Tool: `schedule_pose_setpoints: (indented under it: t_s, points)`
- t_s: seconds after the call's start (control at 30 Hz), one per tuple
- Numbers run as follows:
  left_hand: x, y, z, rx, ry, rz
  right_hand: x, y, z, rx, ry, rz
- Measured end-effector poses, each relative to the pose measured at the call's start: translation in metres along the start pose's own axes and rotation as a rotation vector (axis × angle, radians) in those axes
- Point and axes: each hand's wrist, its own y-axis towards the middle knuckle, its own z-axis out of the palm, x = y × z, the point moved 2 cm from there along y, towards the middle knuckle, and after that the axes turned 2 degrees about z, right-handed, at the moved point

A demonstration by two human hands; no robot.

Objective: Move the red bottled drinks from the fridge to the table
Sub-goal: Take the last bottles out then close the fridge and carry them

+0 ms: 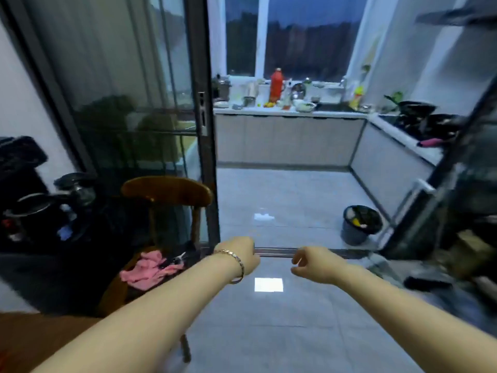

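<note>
A tall red bottle (pixel 276 86) stands upright on the bench (pixel 290 113) under the window, well beyond the sliding door (pixel 200 117) and to the right of its frame. The picture is too blurred to tell whether it is one of the drinks. Bowls and pots crowd the bench around its foot. Farther right of the sliding door the bench turns a corner and carries dark pans (pixel 416 107). On the kitchen floor past the sliding door, toward the right, sits a dark bin (pixel 361 224) with rubbish in it.

Both hands are held out in front on bare forearms, just on the near side of the sliding door's floor track (pixel 279 251). The left hand (pixel 240 254) is the one nearer the door's edge. It is back up, its fingers folded under in a narrow fist with nothing showing in it, and a chain bracelet (pixel 238 261) circles the wrist. The right hand (pixel 313 265) hangs near it but apart from it, farther right of the door. Its fingers are loosely curled, the thumb parted from them, and it holds nothing.

On this side of the sliding door, close against its glass, stands a wooden chair (pixel 166 192) with a pink cloth (pixel 146 269) bunched on the seat. Left of the door, by the wall, a dark stand (pixel 24 184) carries lidded pots (pixel 35 204).
</note>
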Motion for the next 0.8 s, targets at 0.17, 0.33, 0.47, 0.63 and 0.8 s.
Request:
schedule_pose_setpoints:
  t_s: [0.17,0.33,0.47,0.63,0.8]
  points:
    - [-0.197,0.064,0.005,0.016,0.087,0.3,-0.174,-0.048,-0.071,-0.16,0.037,0.203]
    - [-0.395,0.096,0.017,0.027,0.162,0.53,-0.337,-0.101,-0.135,-0.268,0.099,0.398]
    - [-0.537,0.118,0.019,0.031,0.144,0.706,-0.452,-0.138,-0.187,-0.357,0.127,0.55]
    - [-0.682,0.149,0.029,0.056,0.186,0.903,-0.571,-0.167,-0.233,-0.421,0.155,0.751]
    - [-0.818,0.191,0.026,0.002,0.211,1.074,-0.677,-0.182,-0.288,-0.499,0.129,0.92]
